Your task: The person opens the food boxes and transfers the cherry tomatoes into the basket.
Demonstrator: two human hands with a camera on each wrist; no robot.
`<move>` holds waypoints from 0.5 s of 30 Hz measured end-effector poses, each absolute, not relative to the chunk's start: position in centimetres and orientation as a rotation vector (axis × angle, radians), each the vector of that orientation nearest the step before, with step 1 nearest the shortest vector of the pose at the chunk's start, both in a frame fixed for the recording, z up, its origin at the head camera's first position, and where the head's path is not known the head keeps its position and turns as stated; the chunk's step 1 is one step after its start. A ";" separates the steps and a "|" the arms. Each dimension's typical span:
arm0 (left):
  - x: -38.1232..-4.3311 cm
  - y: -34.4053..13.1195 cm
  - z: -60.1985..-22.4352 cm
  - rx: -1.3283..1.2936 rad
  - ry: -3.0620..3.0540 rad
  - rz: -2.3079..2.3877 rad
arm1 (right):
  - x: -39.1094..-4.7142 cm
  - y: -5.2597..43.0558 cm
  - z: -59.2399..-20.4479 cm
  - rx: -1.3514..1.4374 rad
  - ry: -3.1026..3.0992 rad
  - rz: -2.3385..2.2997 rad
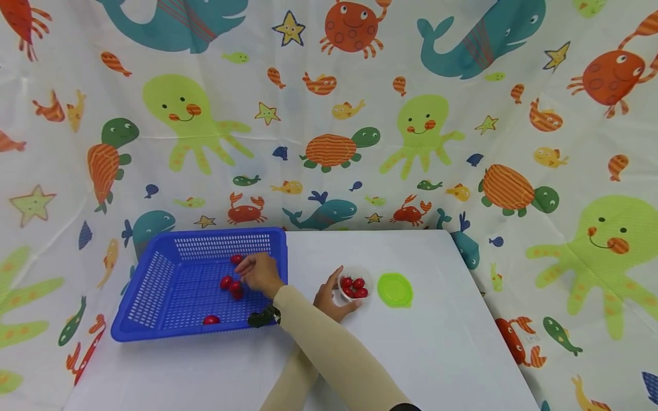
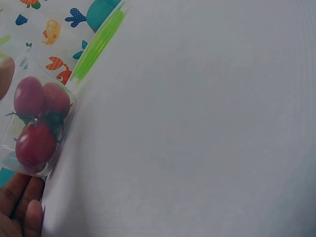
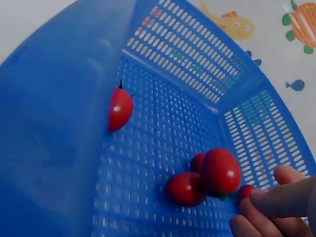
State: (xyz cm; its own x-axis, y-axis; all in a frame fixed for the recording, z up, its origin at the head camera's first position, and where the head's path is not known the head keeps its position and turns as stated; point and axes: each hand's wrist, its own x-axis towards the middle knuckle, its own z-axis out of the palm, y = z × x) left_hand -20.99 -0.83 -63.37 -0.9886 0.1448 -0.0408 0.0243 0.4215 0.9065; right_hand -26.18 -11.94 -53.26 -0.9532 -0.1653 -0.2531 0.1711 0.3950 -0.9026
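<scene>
My left hand (image 1: pixel 331 299) has thumb and fingers curved round a small clear plastic container (image 1: pixel 341 284) that holds several cherry tomatoes (image 1: pixel 354 288). Thumb and fingers show on either side of the container in the left wrist view. My right arm crosses over the left one. Over the blue basket (image 1: pixel 175 331), my right hand (image 1: pixel 261 275) hangs with fingers loosely bent and nothing visibly gripped. Its fingertips come close to a cherry tomato (image 3: pixel 245 192). Beside it lies a cluster of cherry tomatoes (image 3: pixel 220 173), and another tomato (image 3: pixel 121 109) sits by the basket's near wall.
A bright green lid (image 1: pixel 394 290) lies flat on the white table (image 1: pixel 442 342), right of the container. A dark wrist strap (image 1: pixel 264 317) overlaps the basket's near right corner. Behind the table hangs a cloth (image 1: pixel 380 205) printed with sea animals.
</scene>
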 end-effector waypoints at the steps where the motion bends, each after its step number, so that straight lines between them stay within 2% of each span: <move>1: -21.0 -0.8 -63.4 0.150 2.554 1.621 | -26.1 -11.8 -53.2 0.007 2.358 -1.577; 15: -20.9 -0.6 -62.5 0.136 2.504 1.627 | -25.8 -10.3 -51.7 -0.174 2.440 -1.651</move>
